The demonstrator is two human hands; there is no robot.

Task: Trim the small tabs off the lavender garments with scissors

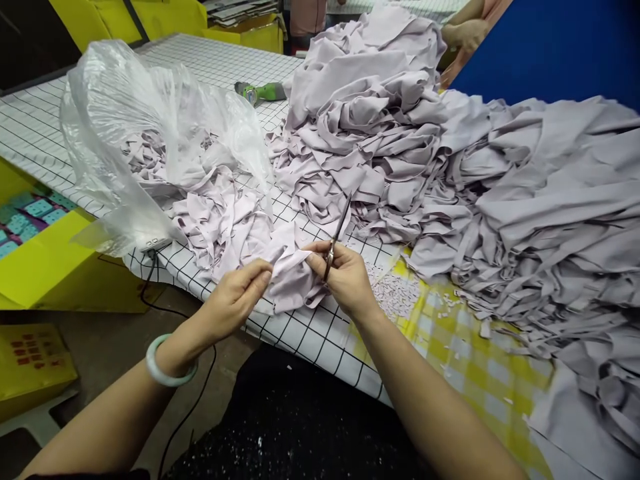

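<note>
Between my hands, near the table's front edge, a pale lilac fabric piece (293, 267) is stretched out. My left hand (245, 287) pinches its left end and wears a pale green bangle (170, 363) at the wrist. With thumb and fingertips my right hand (345, 273) grips the fabric's right side. Small dark scissors (339, 233) are also in that hand, blades pointing up and away. Just beyond the left hand lies a loose heap of lilac pieces (225, 220), spilling from a clear plastic bag (120, 87).
Large piles of lilac fabric (370, 127) cover the right side of the grid-patterned cloth (300, 333). Tiny clippings (395, 293) lie by my right wrist. A green-handled tool (263, 92) rests behind. Yellow boxes (50, 267) stand left, and another person's hand (467, 35) shows at the back.
</note>
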